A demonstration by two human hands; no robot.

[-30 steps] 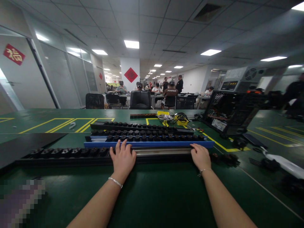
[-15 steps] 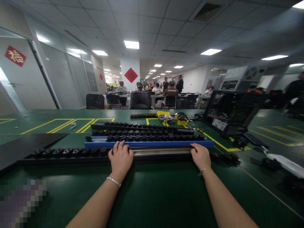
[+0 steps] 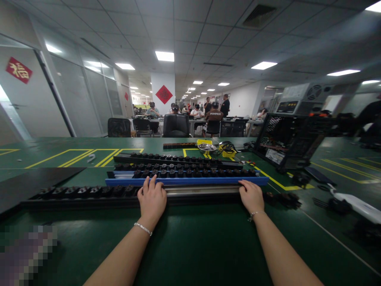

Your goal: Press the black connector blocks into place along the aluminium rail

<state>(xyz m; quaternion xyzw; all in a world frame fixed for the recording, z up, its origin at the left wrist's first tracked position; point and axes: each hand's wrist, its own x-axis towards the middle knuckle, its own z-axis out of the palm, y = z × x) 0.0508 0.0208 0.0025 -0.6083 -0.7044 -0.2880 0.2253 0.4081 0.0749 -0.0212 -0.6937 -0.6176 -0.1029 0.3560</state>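
Note:
A long black power-strip rail (image 3: 89,203) lies across the near part of the table, with a row of black socket modules (image 3: 83,191) in its left part. Its middle stretch shows a bare metallic channel (image 3: 202,191). Over the right end of the socket row is my left hand (image 3: 152,200), its fingers bent down over the rail; what lies under the fingertips is hidden. My right hand (image 3: 251,196) is closed around the rail near its right end, fingers over the top. Just behind, a blue rail (image 3: 190,181) runs parallel, close to my left fingertips.
Behind the blue rail lie more socket strips (image 3: 178,159). An open computer case (image 3: 293,139) stands at back right. A metal bowl (image 3: 206,147) and yellow tray (image 3: 228,151) sit farther back. Loose black parts (image 3: 284,199) lie right of my right hand. A dark mat (image 3: 35,184) is left.
Almost nothing differs. My left hand has shifted very slightly, its fingers a little closer together; my right hand stays in place.

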